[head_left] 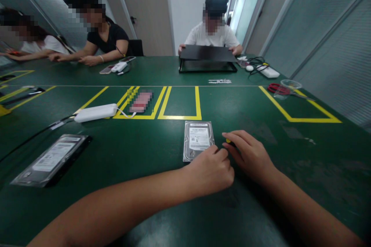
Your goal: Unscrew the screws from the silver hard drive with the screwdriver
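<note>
A hard drive [199, 135] with a white label lies flat on the green table, its lower right corner behind my left hand [213, 171]. The fingers of my left hand are curled closed beside that corner; what they hold, if anything, is hidden. Just right of the drive, my right hand [249, 152] pinches a small yellow and dark object [228, 141] between thumb and fingers. A second hard drive [50, 161] rests at the left of the table, set at a slant.
A white power strip [95, 112] with a cable and a phone [141, 101] lie ahead on the left. Red-handled scissors [278, 89] are at the right. Across the table [162, 142], a person holds a black panel [207, 53]; two people sit at the far left.
</note>
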### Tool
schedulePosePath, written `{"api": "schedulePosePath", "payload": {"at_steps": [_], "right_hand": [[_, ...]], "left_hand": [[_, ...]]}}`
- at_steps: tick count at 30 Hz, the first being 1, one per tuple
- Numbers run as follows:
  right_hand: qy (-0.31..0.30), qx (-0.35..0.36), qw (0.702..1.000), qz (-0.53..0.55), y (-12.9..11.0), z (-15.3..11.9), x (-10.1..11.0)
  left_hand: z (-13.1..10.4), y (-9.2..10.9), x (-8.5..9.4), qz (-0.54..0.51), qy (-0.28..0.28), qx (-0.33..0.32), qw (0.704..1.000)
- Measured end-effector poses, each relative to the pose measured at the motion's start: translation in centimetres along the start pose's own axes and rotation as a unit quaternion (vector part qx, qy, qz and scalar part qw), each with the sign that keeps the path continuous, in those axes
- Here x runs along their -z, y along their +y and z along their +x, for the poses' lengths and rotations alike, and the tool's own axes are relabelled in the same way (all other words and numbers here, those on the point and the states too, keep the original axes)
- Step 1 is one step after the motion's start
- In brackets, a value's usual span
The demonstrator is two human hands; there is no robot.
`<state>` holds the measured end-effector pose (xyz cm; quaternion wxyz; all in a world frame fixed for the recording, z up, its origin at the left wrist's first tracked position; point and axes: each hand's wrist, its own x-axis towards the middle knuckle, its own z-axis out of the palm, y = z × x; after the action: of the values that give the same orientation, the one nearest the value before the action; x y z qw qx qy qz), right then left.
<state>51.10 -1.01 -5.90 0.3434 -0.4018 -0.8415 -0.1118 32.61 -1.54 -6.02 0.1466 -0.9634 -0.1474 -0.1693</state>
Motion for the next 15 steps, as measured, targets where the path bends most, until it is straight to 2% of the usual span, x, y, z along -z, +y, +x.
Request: {"api": "schedulePosePath", "payload": {"at_steps": [8, 15], "right_hand": [[0.011, -0.005, 1.0, 0.001, 0.12, 0.01, 0.13], [0.021, -0.003, 1.0, 0.007, -0.03, 0.08, 0.3]], "left_hand": [[0.39, -0.43, 0.11, -0.033, -0.01, 0.01, 0.999], [0.29, -0.67, -0.21, -0.036, 0.015, 0.008, 0.999]]}}
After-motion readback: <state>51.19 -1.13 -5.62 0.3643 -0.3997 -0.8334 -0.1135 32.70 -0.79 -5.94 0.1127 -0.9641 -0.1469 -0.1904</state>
